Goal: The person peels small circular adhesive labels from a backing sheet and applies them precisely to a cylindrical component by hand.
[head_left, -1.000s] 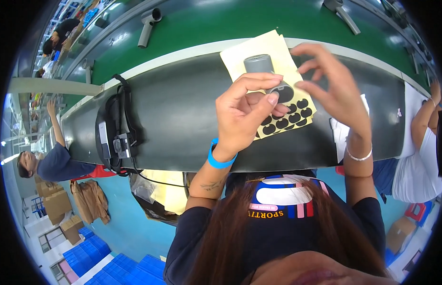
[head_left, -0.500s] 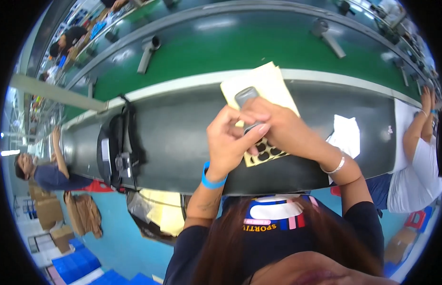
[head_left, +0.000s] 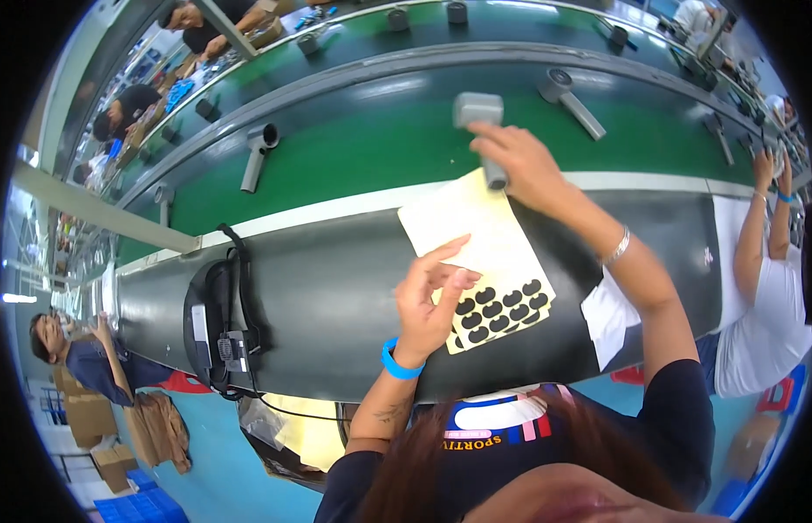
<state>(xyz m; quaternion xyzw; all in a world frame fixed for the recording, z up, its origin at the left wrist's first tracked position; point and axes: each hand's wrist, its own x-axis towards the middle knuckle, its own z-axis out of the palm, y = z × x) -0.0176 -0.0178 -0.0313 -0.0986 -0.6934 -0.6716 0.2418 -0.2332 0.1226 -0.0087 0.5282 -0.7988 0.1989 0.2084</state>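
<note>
1. Grey handled housing (head_left: pixel 478 109): held; head blurred, toward 12 o'clock; handle partly hidden, toward 6 o'clock. Location: the sheets' 12 o'clock side.
2. Pale yellow sheets (head_left: pixel 491 222): stacked flat, long axis from 11 to 5 o'clock.
3. Black notched stickers (head_left: pixel 512 298): in rows at the sheets' 5 o'clock end.

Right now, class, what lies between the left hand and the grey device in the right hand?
The plain upper part of the yellow sheet, seen in the head view.
</note>
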